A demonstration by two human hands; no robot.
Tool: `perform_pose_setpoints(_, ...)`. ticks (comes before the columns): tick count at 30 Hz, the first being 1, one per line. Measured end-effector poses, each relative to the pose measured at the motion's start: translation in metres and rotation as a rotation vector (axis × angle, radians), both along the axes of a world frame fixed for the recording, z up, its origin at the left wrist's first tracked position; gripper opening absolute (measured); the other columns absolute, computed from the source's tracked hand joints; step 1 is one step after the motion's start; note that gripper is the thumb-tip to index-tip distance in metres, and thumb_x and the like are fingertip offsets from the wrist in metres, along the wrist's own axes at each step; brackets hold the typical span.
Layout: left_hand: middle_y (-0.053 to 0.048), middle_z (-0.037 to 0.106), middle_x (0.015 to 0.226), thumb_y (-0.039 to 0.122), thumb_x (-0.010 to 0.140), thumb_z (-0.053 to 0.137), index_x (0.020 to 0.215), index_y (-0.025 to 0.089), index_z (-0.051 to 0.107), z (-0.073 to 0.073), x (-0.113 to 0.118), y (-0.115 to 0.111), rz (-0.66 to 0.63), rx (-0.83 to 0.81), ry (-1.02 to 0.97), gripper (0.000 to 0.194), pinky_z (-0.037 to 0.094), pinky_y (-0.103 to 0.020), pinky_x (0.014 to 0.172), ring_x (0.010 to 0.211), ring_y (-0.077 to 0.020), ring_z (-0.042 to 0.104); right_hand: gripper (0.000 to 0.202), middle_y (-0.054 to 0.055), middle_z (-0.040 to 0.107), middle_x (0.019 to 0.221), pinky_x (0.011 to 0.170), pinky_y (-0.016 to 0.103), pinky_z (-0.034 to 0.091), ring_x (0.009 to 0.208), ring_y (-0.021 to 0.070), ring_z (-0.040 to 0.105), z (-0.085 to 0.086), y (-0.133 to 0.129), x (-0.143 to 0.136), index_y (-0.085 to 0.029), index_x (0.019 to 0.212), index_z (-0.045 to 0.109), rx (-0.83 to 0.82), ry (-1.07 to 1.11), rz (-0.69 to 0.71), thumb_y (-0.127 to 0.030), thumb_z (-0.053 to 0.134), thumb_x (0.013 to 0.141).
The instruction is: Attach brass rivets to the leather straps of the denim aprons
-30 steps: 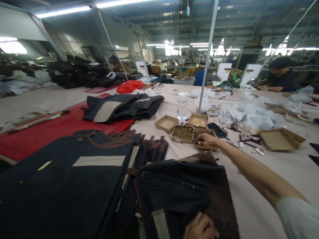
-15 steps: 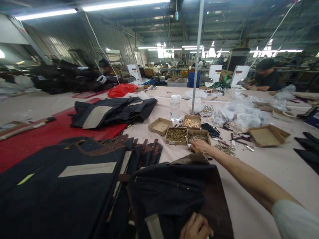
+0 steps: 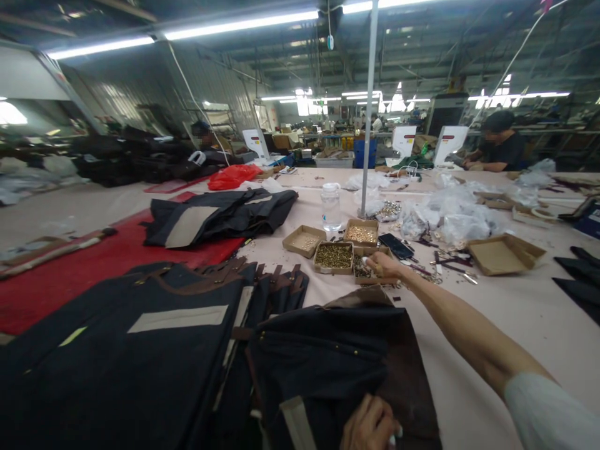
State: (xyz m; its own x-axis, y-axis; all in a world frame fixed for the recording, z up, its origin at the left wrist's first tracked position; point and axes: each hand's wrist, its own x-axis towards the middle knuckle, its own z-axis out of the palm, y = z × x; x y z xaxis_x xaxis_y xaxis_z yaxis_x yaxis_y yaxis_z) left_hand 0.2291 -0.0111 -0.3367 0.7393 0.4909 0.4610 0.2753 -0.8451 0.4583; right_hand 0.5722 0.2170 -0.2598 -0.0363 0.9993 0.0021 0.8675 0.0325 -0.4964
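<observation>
My right hand (image 3: pixel 383 265) reaches over the front right box of small metal pieces (image 3: pixel 360 270), fingers bent down to its contents; what they pinch is too small to make out. At the bottom edge my left hand (image 3: pixel 371 425) rests with curled fingers on a dark garment with brown trim (image 3: pixel 323 350); whether cloth is gripped is hidden. Beside that box stands one of brassy pieces (image 3: pixel 333 256). Behind them are a box of copper-coloured pieces (image 3: pixel 361 232) and a box with few pieces (image 3: pixel 304 240).
A pile of dark garments (image 3: pixel 178 350) lies at left, another garment (image 3: pixel 220 215) on a red sheet (image 3: pixel 126 250). A water bottle (image 3: pixel 331 209), metal pole (image 3: pixel 369 112), phone (image 3: pixel 396 245), plastic bags (image 3: pixel 450 215) and cardboard box (image 3: pixel 504 255) stand beyond. A person (image 3: pixel 499 144) sits at back right.
My right hand has moved slightly right and away from me, deeper over the front right box. My left hand stays on the garment. The view has shifted slightly.
</observation>
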Motion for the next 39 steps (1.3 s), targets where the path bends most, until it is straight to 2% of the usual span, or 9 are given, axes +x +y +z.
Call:
perform_pose_setpoints(5, -0.006, 0.063, 0.102, 0.004, 0.068, 0.052, 0.099, 0.023, 0.058, 0.031, 0.001, -0.009, -0.034, -0.156, 0.001, 0.036, 0.05, -0.044, 0.099, 0.096, -0.0229, 0.061, 0.049, 0.0, 0.046, 0.056, 0.054, 0.028, 0.023, 0.054, 0.013, 0.039, 0.008, -0.072, 0.041, -0.021, 0.06, 0.043, 0.134, 0.064, -0.19, -0.05, 0.036, 0.098)
perform_pose_setpoints(9, -0.007, 0.063, 0.108, 0.003, 0.074, 0.05, 0.102, 0.023, 0.06, 0.039, 0.0, -0.009, -0.033, -0.167, -0.001, 0.035, 0.049, -0.048, 0.105, 0.103, -0.0238, 0.061, 0.041, 0.003, 0.052, 0.056, 0.058, 0.03, 0.025, 0.055, 0.0155, 0.044, -0.024, -0.155, 0.048, -0.021, 0.063, 0.047, 0.163, -0.171, -0.25, -0.039, 0.039, 0.099)
perform_pose_setpoints(12, -0.007, 0.062, 0.109, 0.004, 0.076, 0.05, 0.103, 0.023, 0.06, 0.037, 0.001, -0.008, -0.043, -0.166, 0.011, 0.034, 0.048, -0.049, 0.106, 0.104, -0.0246, 0.061, 0.036, 0.006, 0.061, 0.065, 0.061, 0.031, 0.027, 0.06, 0.0176, 0.05, -0.054, -0.2, 0.04, -0.021, 0.071, 0.052, 0.186, -0.341, -0.28, -0.035, 0.038, 0.101)
perform_pose_setpoints(17, -0.007, 0.061, 0.106, 0.003, 0.077, 0.051, 0.103, 0.023, 0.061, 0.039, 0.004, -0.007, -0.052, -0.182, 0.036, 0.035, 0.05, -0.046, 0.1, 0.099, -0.0237, 0.058, 0.03, 0.006, 0.063, 0.076, 0.063, 0.03, 0.029, 0.065, 0.0172, 0.053, -0.069, -0.233, 0.032, -0.02, 0.08, 0.054, 0.252, -0.384, -0.249, -0.031, 0.037, 0.103)
perform_pose_setpoints(23, -0.007, 0.059, 0.104, 0.003, 0.077, 0.052, 0.101, 0.022, 0.061, 0.044, 0.006, -0.008, -0.059, -0.217, 0.077, 0.032, 0.05, -0.043, 0.092, 0.098, -0.0249, 0.055, 0.028, 0.005, 0.059, 0.078, 0.063, 0.029, 0.032, 0.065, 0.0167, 0.05, -0.04, -0.249, 0.054, -0.021, 0.081, 0.054, 0.322, -0.357, -0.174, -0.029, 0.039, 0.102)
perform_pose_setpoints(28, -0.006, 0.058, 0.106, 0.004, 0.077, 0.052, 0.103, 0.022, 0.06, 0.039, 0.007, -0.008, -0.043, -0.23, 0.096, 0.032, 0.049, -0.044, 0.094, 0.101, -0.0254, 0.054, 0.028, 0.004, 0.056, 0.074, 0.063, 0.029, 0.033, 0.063, 0.0165, 0.048, -0.003, -0.225, 0.077, -0.02, 0.078, 0.056, 0.369, -0.385, -0.146, -0.029, 0.042, 0.101)
perform_pose_setpoints(32, -0.007, 0.058, 0.108, 0.005, 0.077, 0.054, 0.104, 0.023, 0.06, 0.037, 0.005, -0.009, -0.037, -0.224, 0.113, 0.033, 0.05, -0.045, 0.096, 0.101, -0.0254, 0.055, 0.024, 0.007, 0.062, 0.086, 0.07, 0.03, 0.038, 0.074, 0.0197, 0.055, 0.015, -0.156, 0.076, -0.019, 0.095, 0.063, 0.464, -0.383, -0.155, -0.029, 0.042, 0.101)
perform_pose_setpoints(36, -0.007, 0.059, 0.11, 0.005, 0.074, 0.055, 0.103, 0.023, 0.06, 0.037, 0.002, -0.012, -0.013, -0.205, 0.106, 0.035, 0.049, -0.047, 0.103, 0.105, -0.0254, 0.056, 0.029, 0.012, 0.064, 0.103, 0.081, 0.031, 0.043, 0.091, 0.0231, 0.059, 0.017, -0.073, 0.054, -0.016, 0.119, 0.062, 0.424, -0.399, -0.064, -0.028, 0.041, 0.103)
perform_pose_setpoints(39, -0.006, 0.061, 0.109, 0.005, 0.071, 0.055, 0.102, 0.024, 0.059, 0.039, 0.001, -0.014, -0.003, -0.192, 0.098, 0.036, 0.047, -0.047, 0.107, 0.105, -0.024, 0.058, 0.031, 0.014, 0.065, 0.106, 0.086, 0.032, 0.044, 0.097, 0.0241, 0.06, 0.007, -0.033, 0.037, -0.015, 0.12, 0.062, 0.249, -0.48, 0.021, -0.03, 0.041, 0.104)
